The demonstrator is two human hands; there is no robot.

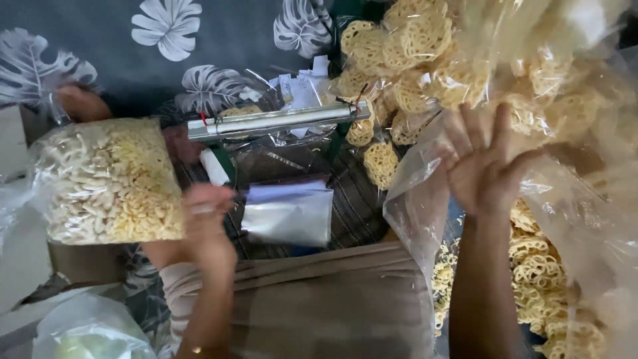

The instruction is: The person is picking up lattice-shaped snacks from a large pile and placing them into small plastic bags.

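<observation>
Clear plastic everywhere: left hand (pixel 207 219) resting loosely closed on the near edge of the empty flat bag (pixel 289 213) below the sealer bar (pixel 279 121), pinning it flat, right hand (pixel 488 166) spread open inside the big sack (pixel 425 199) of lattice crackers (pixel 538 266), grasping nothing.

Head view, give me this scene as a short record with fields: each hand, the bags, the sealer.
left hand: low by the sealer's front, beside the small bag; grip unclear
right hand: open, fingers spread, against the big bag
big bag: clear plastic, full of lacy round crackers
small bag: clear, packed with pale stick snacks, another person's hand at its far corner
sealer: long metal bar, empty bags lying under it
</observation>
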